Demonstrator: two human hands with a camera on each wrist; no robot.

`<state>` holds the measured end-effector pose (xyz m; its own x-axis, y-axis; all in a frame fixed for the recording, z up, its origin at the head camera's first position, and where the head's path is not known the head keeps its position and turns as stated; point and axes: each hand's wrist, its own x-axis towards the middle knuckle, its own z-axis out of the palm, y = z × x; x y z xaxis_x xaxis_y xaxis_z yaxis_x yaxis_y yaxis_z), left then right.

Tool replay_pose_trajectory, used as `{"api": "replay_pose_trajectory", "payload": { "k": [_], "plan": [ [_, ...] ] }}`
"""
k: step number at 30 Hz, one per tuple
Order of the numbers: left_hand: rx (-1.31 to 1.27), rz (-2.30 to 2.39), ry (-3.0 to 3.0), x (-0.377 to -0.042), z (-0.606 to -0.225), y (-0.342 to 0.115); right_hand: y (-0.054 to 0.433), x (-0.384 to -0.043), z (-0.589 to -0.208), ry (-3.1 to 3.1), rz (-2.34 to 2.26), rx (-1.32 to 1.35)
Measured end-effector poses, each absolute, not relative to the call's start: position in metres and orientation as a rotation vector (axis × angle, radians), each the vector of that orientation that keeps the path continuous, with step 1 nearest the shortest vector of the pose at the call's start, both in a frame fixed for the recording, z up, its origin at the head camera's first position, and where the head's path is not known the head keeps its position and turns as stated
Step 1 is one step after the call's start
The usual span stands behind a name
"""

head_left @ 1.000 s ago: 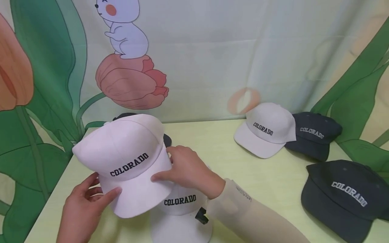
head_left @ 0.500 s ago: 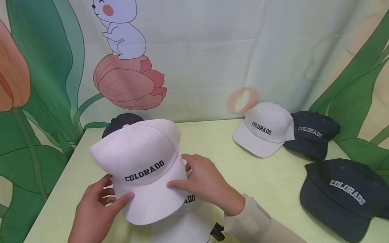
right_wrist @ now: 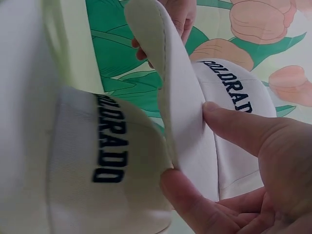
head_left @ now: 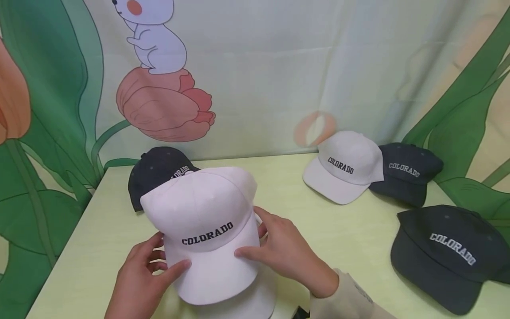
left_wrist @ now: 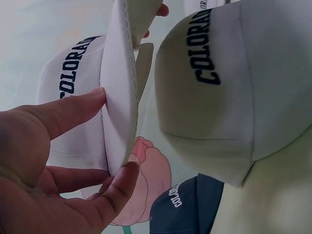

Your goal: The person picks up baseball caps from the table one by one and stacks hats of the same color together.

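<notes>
A white baseball cap (head_left: 203, 212) with COLORADO in black letters is held up by both hands, its brim toward the person. My left hand (head_left: 145, 270) pinches the left side of the brim, thumb on top and fingers beneath. On the brim's right side, my right hand (head_left: 288, 250) grips in the same way. Below it sits a second white cap (head_left: 255, 301), mostly hidden in the head view. Both wrist views show that lower cap (left_wrist: 209, 102) with its lettering, a gap apart from the held brim (right_wrist: 187, 122).
Behind the held cap, a dark cap (head_left: 153, 168) stands at the back left. Another white cap (head_left: 350, 161) overlaps a dark cap (head_left: 410, 173) at the back right. A larger-looking dark cap (head_left: 446, 257) lies at the right. A printed curtain (head_left: 255, 79) hangs behind the table (head_left: 342, 239).
Both hands have carried the white cap rightward and down, over the lower white cap, which is now more covered. The dark cap at the back left has come into fuller view.
</notes>
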<state>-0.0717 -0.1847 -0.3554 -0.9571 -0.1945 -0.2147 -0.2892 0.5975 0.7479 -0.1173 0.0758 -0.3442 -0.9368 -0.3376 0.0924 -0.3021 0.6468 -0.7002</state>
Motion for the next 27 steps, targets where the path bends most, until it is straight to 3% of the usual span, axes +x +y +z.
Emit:
{"api": "replay_pose_trajectory", "payload": {
  "k": [27],
  "plan": [
    [-0.358, 1.151, 2.671, -0.066, -0.401, -0.167, 0.095, -0.096, -0.397, 2.786, -1.126, -0.466]
  ]
}}
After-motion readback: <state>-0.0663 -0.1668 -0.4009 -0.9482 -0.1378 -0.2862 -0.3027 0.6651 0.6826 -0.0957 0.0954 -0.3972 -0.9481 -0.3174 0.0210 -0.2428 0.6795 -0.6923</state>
